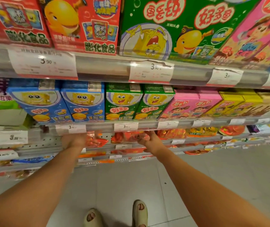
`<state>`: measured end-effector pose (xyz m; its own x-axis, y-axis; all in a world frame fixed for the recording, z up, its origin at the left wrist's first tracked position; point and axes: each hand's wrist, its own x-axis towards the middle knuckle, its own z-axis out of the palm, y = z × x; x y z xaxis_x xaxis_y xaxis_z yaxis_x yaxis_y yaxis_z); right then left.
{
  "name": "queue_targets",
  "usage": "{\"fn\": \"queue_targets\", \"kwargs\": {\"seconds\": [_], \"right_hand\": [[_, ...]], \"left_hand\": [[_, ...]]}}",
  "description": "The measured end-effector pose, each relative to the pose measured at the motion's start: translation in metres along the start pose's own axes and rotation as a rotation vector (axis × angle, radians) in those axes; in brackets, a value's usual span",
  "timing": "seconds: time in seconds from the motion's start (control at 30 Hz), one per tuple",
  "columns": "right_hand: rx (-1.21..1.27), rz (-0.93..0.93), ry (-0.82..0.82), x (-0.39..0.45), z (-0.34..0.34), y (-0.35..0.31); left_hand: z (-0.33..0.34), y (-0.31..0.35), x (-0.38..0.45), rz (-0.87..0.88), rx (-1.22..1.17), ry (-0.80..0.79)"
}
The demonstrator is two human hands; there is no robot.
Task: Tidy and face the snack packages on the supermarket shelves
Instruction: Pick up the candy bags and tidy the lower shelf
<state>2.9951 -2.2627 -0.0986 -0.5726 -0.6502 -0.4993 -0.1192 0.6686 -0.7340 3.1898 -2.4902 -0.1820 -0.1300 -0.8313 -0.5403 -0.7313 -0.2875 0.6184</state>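
Nearest the camera, two feet in pale open-toed sandals (140, 213) stood on the grey tiled floor (229, 174). Both bare forearms stretched forward and up to a shelf under the rows of boxes.

The left hand (73, 140) reached in beneath the price rail, beside an orange-red snack bag (96, 141); its fingers were hidden behind the rail, so I could not tell whether they were spread or holding anything. The right hand (149, 139) had its fingers curled round the edge of a shiny red snack bag (131, 136), which lay on that shelf between the two hands. The bag looked crinkled, glossy and blurred. More red and orange bags (171, 133) lay along the same shelf to the right.

One shelf up, upright boxes stood facing out in pairs: two blue boxes (62, 104) with a yellow cartoon sponge, two green boxes (137, 102) just beside them, then pink boxes (191, 104) and yellow boxes (235, 104). White price tags (126, 126) sat in the clear rail below them.

On the highest shelf, farthest up, stood larger red boxes (82, 23), a green box (171, 28) and a pink box (253, 40), with price tags reading 3.90 beneath.
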Motion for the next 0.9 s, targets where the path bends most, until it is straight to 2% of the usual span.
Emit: {"fn": "queue_targets", "kwargs": {"seconds": [0.07,0.13,0.27,0.33,0.4,0.47,0.5,0.57,0.7,0.9], "right_hand": [[0.002,-0.023,-0.013,0.003,-0.004,0.006],[0.033,-0.037,-0.008,0.001,-0.005,0.008],[-0.079,-0.146,0.171,-0.014,0.001,0.013],[-0.078,-0.179,0.199,-0.035,0.008,0.019],[0.075,-0.140,0.060,-0.056,0.018,0.027],[0.234,-0.054,-0.158,-0.079,0.025,0.031],[0.277,-0.017,-0.241,-0.091,0.024,0.032],[0.323,0.008,-0.289,-0.109,0.020,0.038],[0.404,0.075,-0.168,-0.124,0.009,0.059],[0.615,0.196,0.074,-0.137,-0.004,0.089]], "left_hand": [[-0.013,-0.003,-0.018,0.024,0.124,0.187],[-0.026,-0.005,-0.039,0.084,0.224,0.270],[-0.039,-0.019,-0.088,0.140,0.217,0.179],[-0.031,-0.036,-0.124,0.128,0.223,0.151],[-0.012,-0.051,-0.159,0.155,0.134,0.117],[0.012,-0.059,-0.190,0.133,-0.028,0.007],[0.025,-0.060,-0.204,0.125,-0.051,-0.028],[0.049,-0.058,-0.227,0.126,0.024,-0.013],[0.083,-0.040,-0.263,0.178,0.091,0.001],[0.105,-0.020,-0.286,0.435,0.417,-0.009]]}}
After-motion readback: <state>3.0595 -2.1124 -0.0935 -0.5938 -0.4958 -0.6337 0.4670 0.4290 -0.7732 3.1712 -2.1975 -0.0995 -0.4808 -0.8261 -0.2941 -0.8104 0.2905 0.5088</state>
